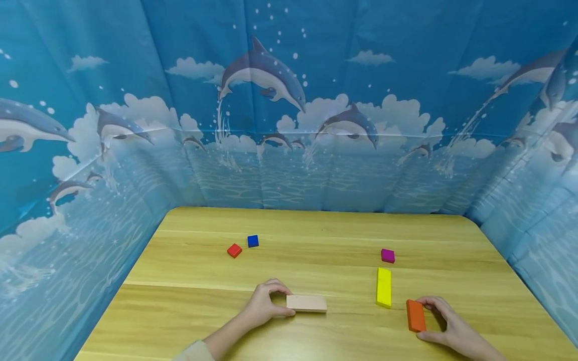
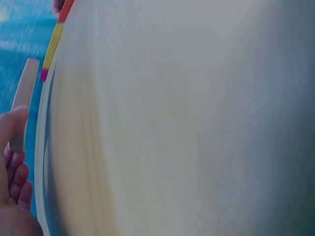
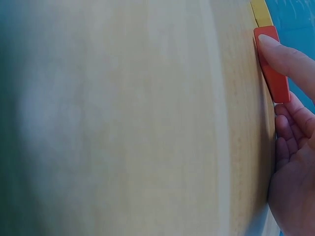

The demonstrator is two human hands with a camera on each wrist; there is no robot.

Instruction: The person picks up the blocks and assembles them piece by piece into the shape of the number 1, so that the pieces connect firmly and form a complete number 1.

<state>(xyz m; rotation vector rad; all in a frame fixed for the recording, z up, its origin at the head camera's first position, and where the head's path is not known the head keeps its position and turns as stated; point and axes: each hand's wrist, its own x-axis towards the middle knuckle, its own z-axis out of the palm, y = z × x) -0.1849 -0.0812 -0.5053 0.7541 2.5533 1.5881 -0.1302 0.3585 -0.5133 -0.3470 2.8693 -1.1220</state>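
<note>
Near the front middle of the table, my left hand (image 1: 265,304) pinches the left end of a plain wooden block (image 1: 306,303) between thumb and fingers. The left wrist view shows the same wooden block (image 2: 24,93) raised off the tabletop. Toward the right, my right hand (image 1: 444,323) holds an orange block (image 1: 416,316) by its two ends. In the right wrist view the thumb lies on one end of the orange block (image 3: 275,78) and a finger is at the other. A yellow block (image 1: 383,287) lies just left of the orange one, beyond it.
A small magenta block (image 1: 388,255) lies behind the yellow one. At the back left are a red block (image 1: 234,250) and a blue block (image 1: 253,241), close together. The wooden table (image 1: 316,225) is bordered by a blue dolphin-print curtain (image 1: 289,170).
</note>
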